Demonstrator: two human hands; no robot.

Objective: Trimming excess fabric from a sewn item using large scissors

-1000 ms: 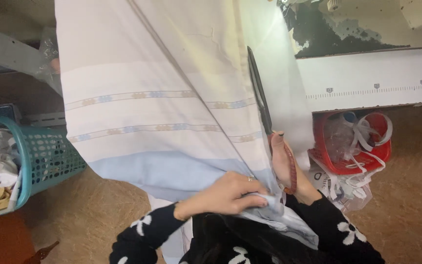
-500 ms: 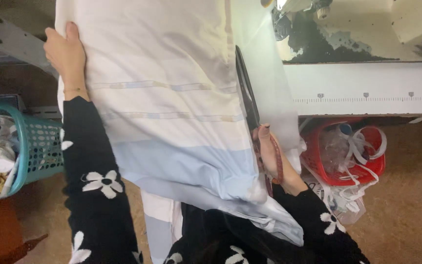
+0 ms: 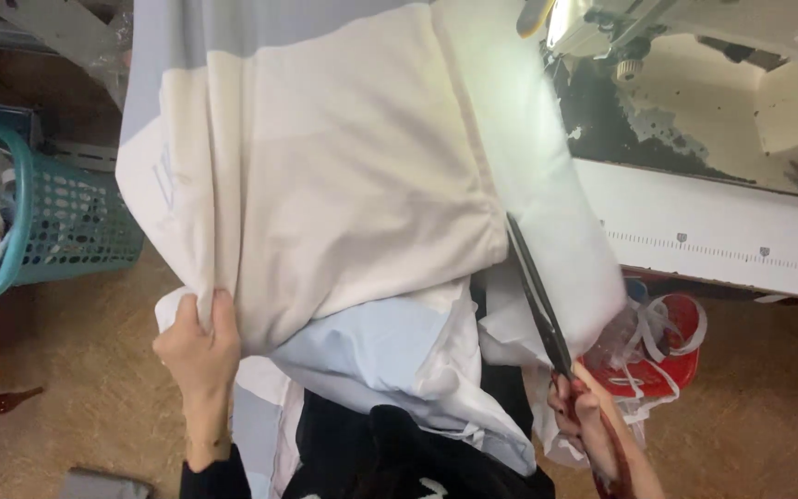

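A large white and pale blue cloth (image 3: 325,176) hangs in front of me, draped from the sewing table down over my lap. My left hand (image 3: 199,349) grips the cloth's lower left edge between thumb and fingers. My right hand (image 3: 586,418) holds a pair of dark-bladed scissors (image 3: 538,296) with red handles. The blades point up and lie against the cloth's right side. Whether the blades are apart is hard to tell.
A teal plastic laundry basket (image 3: 66,222) with fabric scraps stands at the left. A red bucket (image 3: 667,351) with white strips sits under the white sewing table (image 3: 722,240). A sewing machine (image 3: 658,28) stands on that table at top right. The floor is brown.
My left hand has dropped from the cloth's top left corner to its lower left edge. The cloth has shifted, showing more plain white. The scissors stay at the right side.
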